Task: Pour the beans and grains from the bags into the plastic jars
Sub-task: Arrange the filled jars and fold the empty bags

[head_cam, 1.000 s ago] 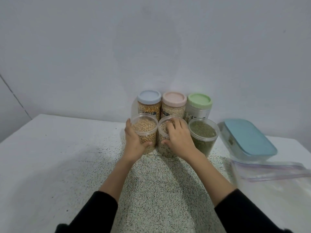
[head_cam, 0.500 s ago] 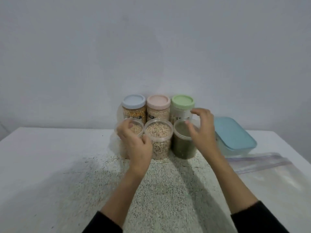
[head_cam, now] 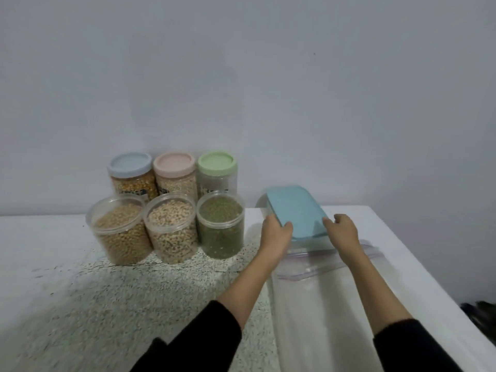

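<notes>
Forearms reach forward, left hand (head_cam: 276, 229) and right hand (head_cam: 345, 228) gripping the blue-lidded container (head_cam: 295, 210) at opposite edges.

There is one camera, worn on the person's head. It looks forward and down at the worktop (head_cam: 40, 237) from up close. Both arms reach away from it. The wall (head_cam: 241, 76) fills the top, far past the fingers (head_cam: 287, 226). No second view shares anything.

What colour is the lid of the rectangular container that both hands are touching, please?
Light blue: the lid shows clearly in the head view.
</notes>
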Demonstrator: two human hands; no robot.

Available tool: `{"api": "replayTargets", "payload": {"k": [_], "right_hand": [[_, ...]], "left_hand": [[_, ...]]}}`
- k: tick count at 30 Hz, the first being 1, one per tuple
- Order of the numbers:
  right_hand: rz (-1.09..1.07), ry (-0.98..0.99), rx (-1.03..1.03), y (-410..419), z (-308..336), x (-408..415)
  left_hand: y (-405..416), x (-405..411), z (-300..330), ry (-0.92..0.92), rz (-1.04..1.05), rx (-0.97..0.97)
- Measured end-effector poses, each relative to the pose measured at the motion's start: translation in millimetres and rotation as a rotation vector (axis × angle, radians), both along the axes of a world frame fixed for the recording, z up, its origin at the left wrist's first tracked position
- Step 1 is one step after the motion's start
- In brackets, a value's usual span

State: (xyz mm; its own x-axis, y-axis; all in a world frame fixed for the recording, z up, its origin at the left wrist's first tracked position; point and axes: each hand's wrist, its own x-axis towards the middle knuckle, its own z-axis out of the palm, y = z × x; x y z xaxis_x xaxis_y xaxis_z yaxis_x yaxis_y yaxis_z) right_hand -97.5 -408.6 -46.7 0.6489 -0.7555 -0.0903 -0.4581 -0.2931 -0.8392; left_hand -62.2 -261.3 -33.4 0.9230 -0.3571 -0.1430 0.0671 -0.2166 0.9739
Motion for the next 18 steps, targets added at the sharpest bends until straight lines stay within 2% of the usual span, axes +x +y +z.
{"api": "replayTargets", "payload": {"k": [3,5,10,15,18], "right_hand": [[0.078,0.007,0.072,-4.1,-5.6,3.0],[0.104,-0.044,0.102,-4.1,-9.0,4.8],[0.086,-0.282,0.102,-0.5,10.5,-5.2],[0.144,-0.551,0.035,22.1,61.8,-14.2],[0.229,-0.648,0.009,51.4,90.3,-17.1]], "left_hand": [[-15.3,11.5,-9.9,0.193,0.046,-0.039],[-20.2,11.9,-13.2,0.238,0.050,-0.075],[-24.0,2.2,2.5,0.152,0.124,-0.179],[-7.4,5.5,48.6,0.072,0.237,-0.481],[23.6,7.5,79.4,0.023,0.278,-0.578]]}}
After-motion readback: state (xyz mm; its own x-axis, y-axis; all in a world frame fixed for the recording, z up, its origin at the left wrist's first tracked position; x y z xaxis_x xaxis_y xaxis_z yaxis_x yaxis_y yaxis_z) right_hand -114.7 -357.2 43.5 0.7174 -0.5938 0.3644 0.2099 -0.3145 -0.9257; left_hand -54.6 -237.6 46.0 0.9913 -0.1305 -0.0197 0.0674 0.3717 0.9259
